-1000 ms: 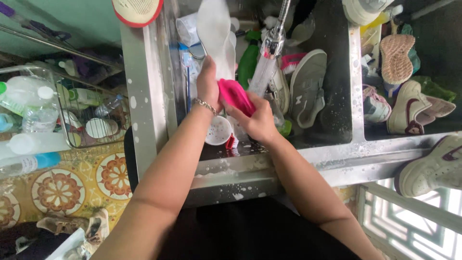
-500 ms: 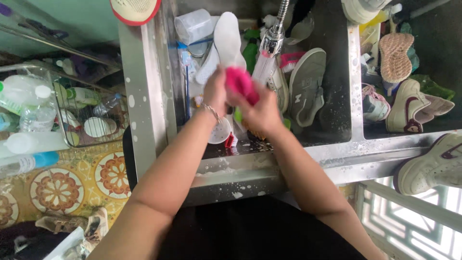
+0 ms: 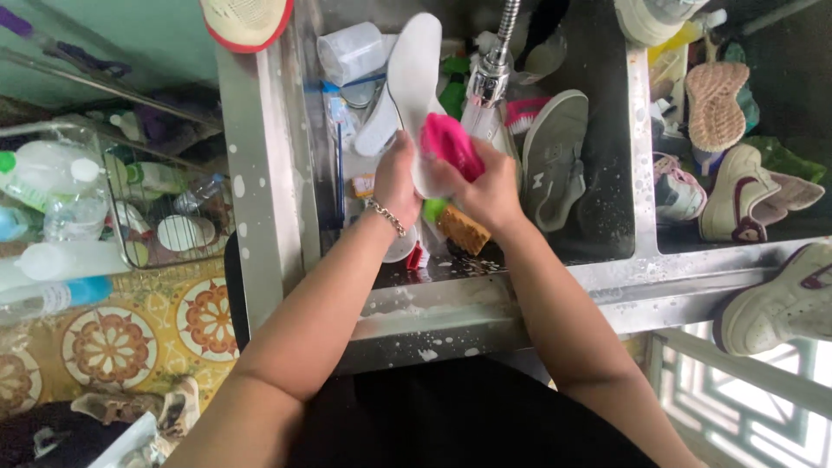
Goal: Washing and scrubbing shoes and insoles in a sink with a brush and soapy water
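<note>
**Insole held up over the sink for brushing**

Left hand (image 3: 397, 178), bracelet at the wrist, clasped round the lower end of a white insole (image 3: 414, 78), propping it upright so its flat face meets the brush. Right hand (image 3: 487, 186) clenched on a pink brush (image 3: 451, 143), bristles pressed against that face. Both kept above the steel sink (image 3: 607, 260), just beside the running tap (image 3: 490, 69), for rinsing. Below, a grey shoe (image 3: 555, 156) and an orange sponge (image 3: 462, 230), close by.

Faucet (image 3: 492, 65), grey shoe (image 3: 555, 156) and cup (image 3: 350, 52) crowd the sink (image 3: 607, 260).
</note>
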